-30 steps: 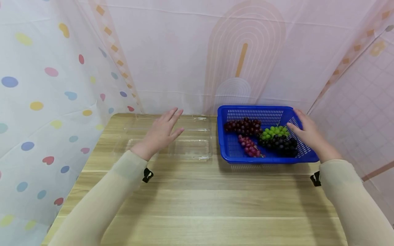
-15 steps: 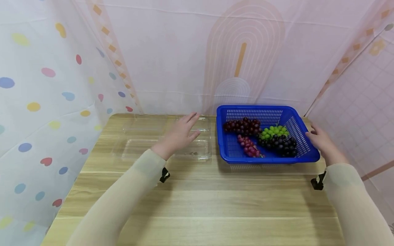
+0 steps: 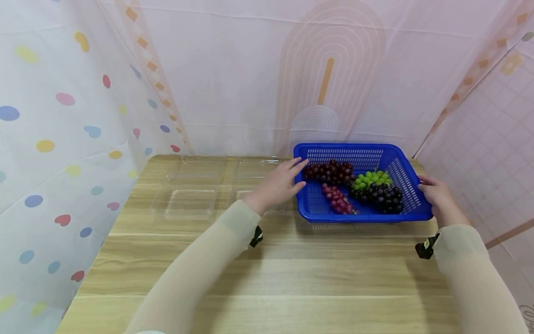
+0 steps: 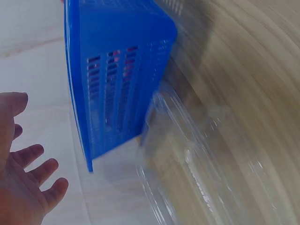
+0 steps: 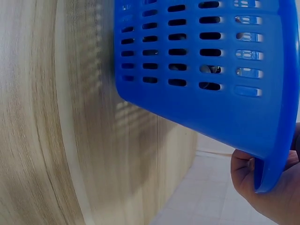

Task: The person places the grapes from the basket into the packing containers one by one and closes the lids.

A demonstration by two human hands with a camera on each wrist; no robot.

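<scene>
**Hands at the blue basket, grapes not moved yet**

Closest to us is the wooden surface (image 3: 271, 278), with two long pale sleeves lying over it.

A bit farther, the right hand (image 3: 438, 197) holds the right rim of the blue basket (image 3: 308, 208). The right wrist view shows its fingers (image 5: 243, 168) curled under the rim, so this grip is closed on the basket. The left hand (image 3: 279, 183) reaches to the basket's left rim. Its fingers are spread out and fairly straight, and the left wrist view shows the open palm (image 4: 23, 187) just beside the basket wall, holding nothing. I cannot tell if the fingertips touch the rim yet.

The basket sits on the right side of the surface, toward the back. Inside it lie four bunches: dark red grapes (image 3: 329, 171) at the back, pink-red grapes (image 3: 338, 199) in front, green grapes (image 3: 371, 177), and black grapes (image 3: 381, 195) near the right wall.

To the left of the basket sit clear plastic boxes (image 3: 187, 204). They look empty.

So I think the work is just starting. All the grapes are in the basket, and no bunch is picked up. Only one hand has a hold so far.

Behind everything hang pale curtains (image 3: 62, 116) with colored dots and hearts.
</scene>
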